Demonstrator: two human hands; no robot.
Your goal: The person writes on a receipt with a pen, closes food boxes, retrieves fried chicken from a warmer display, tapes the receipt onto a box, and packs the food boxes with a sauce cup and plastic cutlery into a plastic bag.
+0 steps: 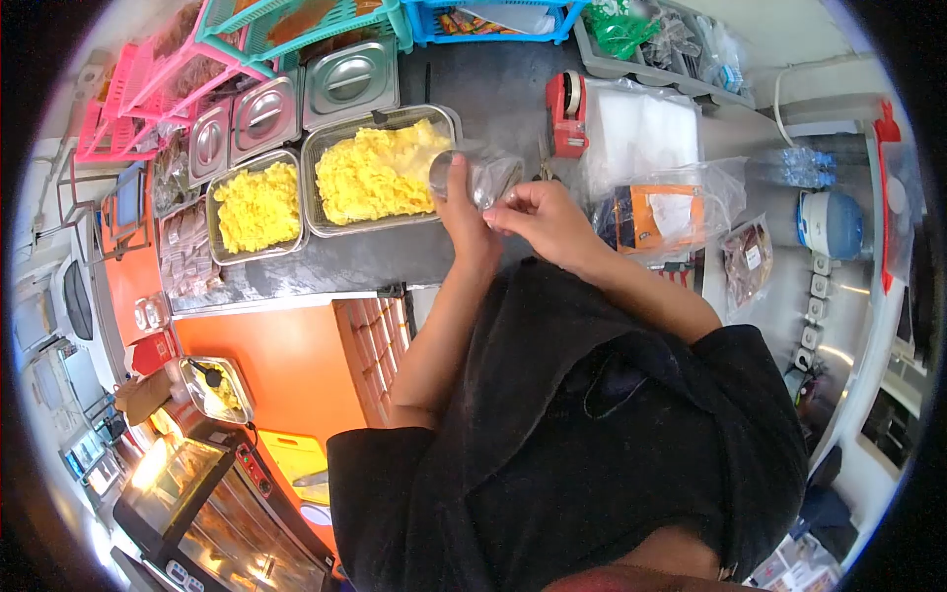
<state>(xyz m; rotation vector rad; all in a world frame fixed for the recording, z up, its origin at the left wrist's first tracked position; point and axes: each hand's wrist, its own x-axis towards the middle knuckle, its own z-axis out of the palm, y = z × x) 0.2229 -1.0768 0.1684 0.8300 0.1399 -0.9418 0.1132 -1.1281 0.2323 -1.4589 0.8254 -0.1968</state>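
Observation:
My left hand (pixel 468 229) is closed around a clear plastic bag (pixel 499 176), its thumb lying along a round, greyish, cup-like end (pixel 440 176); whether that end is inside the bag I cannot tell. Fingertips of my right hand (pixel 554 223) pinch the near edge of the same bag. Just left of the hands stands a larger metal pan (pixel 340 229) full of yellow, scrambled-egg-like food (pixel 370 176). Beside it, further left, is a smaller pan (pixel 219 255) with the same yellow food (pixel 258 205).
Lidded steel containers (pixel 351 77) line the back of the dark counter (pixel 493 79). To the right are a red tape dispenser (pixel 566 113), stacked clear bags (pixel 641 133) and an orange packet (pixel 656 217). Coloured baskets (pixel 493 37) stand behind. A glass-sided warmer (pixel 247 523) is at lower left.

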